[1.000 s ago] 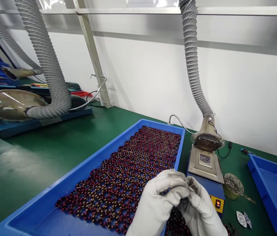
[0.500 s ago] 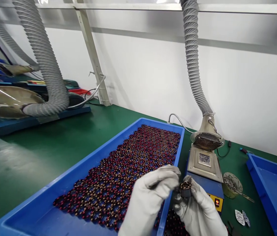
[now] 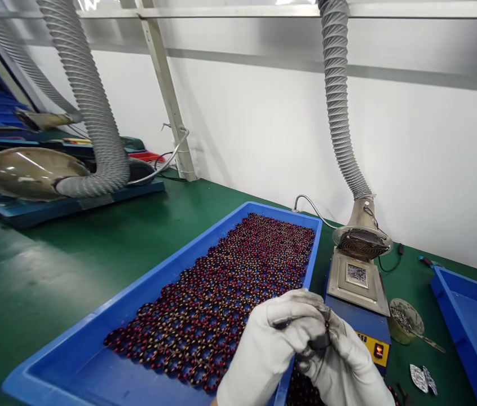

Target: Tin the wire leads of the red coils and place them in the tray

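Both of my hands wear white gloves with dark-stained fingertips, and they meet over the right edge of a long blue tray. My right hand pinches a small black ring-shaped coil, mostly covered by fingers. Against its upper left side, the closed fingers of my left hand press on the same piece. Rows of small dark ring-shaped coils with red and copper-coloured parts fill much of the tray. More of these pieces lie below my hands, partly hidden.
Right of the tray stands a blue heated unit with a square pot of silvery metal, under a fume hose. A small bowl with a spoon, foil scraps and another blue tray lie farther right.
My left hand has moved right and closed in on the coil in my right hand, covering more of it. The view has shifted slightly left.
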The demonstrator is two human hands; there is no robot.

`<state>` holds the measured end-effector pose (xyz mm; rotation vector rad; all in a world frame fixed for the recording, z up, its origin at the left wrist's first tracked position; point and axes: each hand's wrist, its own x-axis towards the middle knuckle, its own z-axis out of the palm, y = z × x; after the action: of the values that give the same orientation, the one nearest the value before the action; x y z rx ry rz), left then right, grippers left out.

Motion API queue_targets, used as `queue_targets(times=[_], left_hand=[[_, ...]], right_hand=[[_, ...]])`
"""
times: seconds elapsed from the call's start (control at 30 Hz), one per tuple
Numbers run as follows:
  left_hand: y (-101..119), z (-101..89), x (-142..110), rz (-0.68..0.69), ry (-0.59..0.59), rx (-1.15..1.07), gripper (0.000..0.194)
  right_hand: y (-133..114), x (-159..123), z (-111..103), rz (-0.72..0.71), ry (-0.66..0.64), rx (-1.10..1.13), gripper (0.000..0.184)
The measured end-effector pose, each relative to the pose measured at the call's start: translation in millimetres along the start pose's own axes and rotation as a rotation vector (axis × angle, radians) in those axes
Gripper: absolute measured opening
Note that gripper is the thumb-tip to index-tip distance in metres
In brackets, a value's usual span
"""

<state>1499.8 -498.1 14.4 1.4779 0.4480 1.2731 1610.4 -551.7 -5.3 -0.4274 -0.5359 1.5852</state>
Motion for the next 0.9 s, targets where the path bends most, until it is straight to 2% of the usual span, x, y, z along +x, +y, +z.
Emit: queue_targets(times=[0.07, 0.13, 0.17, 0.27, 0.33, 0.4, 0.5, 0.57, 0.63, 0.7, 0.77, 0.83, 0.9], left_hand=[[1, -2.5, 0, -0.024, 0.131, -0.119, 0.014], [3, -5.5, 1, -0.049, 0.195, -0.155, 0.011], [5, -6.6, 2, -0.093, 0.174, -0.121, 0.014], [11, -6.5, 5, -0.268, -0.047, 0.04, 0.023], [12, -3.8, 4, -0.265, -0.107, 0.022, 0.018], [10, -0.9, 2, -0.217, -0.104, -0.061, 0.015], [6, -0.6, -3, -0.196, -0.033, -0.214, 0.008], [6, -3.8, -4, -0.172, 0.099, -0.311, 0.006], [9, -7.7, -4, -0.173, 0.195, -0.278, 0.005], [13, -9.2, -3, -0.258, 0.137, -0.109, 0.017], [17, -6.8, -1, -0.314, -0.017, 0.039, 0.023], [17, -1.9, -1, -0.232, -0.111, 0.083, 0.02], [16, 2.1, -2, -0.072, -0.092, 0.099, 0.021]], right_hand=[[-2, -2, 0, 0.0, 0.058, -0.026, 0.027], [-5, -4, -2, -0.015, 0.1, -0.041, 0.026], [-6, -5, -3, -0.019, 0.107, -0.041, 0.025], [-7, -4, -4, -0.02, 0.067, -0.024, 0.024], [-6, -3, -3, -0.029, 0.041, -0.012, 0.023], [-5, -2, -2, -0.035, 0.033, -0.016, 0.023], [-5, 1, -3, 0.002, -0.011, -0.022, 0.024], [-7, 1, -4, 0.044, -0.053, -0.003, 0.024], [-8, 0, -6, 0.056, -0.05, 0.004, 0.022], [-8, -2, -6, 0.02, -0.013, -0.022, 0.021], [-7, -4, -7, -0.045, 0.029, -0.075, 0.02], [-4, -2, -10, -0.106, 0.06, -0.146, 0.024], [-2, 3, -17, -0.202, 0.082, -0.253, 0.028]])
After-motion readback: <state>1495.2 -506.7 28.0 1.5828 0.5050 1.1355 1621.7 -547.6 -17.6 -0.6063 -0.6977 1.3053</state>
